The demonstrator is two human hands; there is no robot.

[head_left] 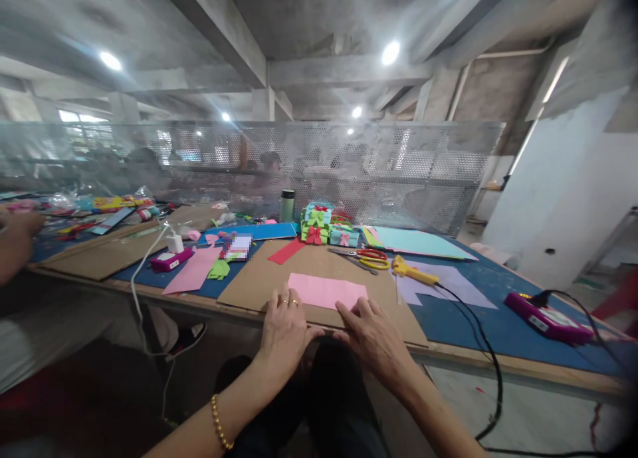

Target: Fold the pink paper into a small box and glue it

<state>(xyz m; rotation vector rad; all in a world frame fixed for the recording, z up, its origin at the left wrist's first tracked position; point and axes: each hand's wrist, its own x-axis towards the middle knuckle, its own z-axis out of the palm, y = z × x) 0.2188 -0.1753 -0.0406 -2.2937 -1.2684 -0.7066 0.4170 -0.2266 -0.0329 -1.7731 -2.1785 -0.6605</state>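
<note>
A creased strip of pink paper [326,290] lies on a brown cardboard sheet [264,278] before me. My left hand [286,320] rests at the strip's left end, fingers stretched out, two rings showing. At its lower right corner, the fingertips of my right hand [371,325] touch the paper. Both thumbs point inward at the table's near edge, apart from the fingers. Beyond the strip are red-handled scissors [371,253], yellow-handled scissors [375,264] and a yellow glue gun [415,272]. A red paper strip [286,250] lies behind to the left.
Small paper boxes with bows [315,227] stand near a green bottle [287,207]. Purple power strips [548,317] sit on both sides, with cables trailing off the table. Light blue sheets [421,240] lie at the back right. Another person's hand [20,235] is at far left.
</note>
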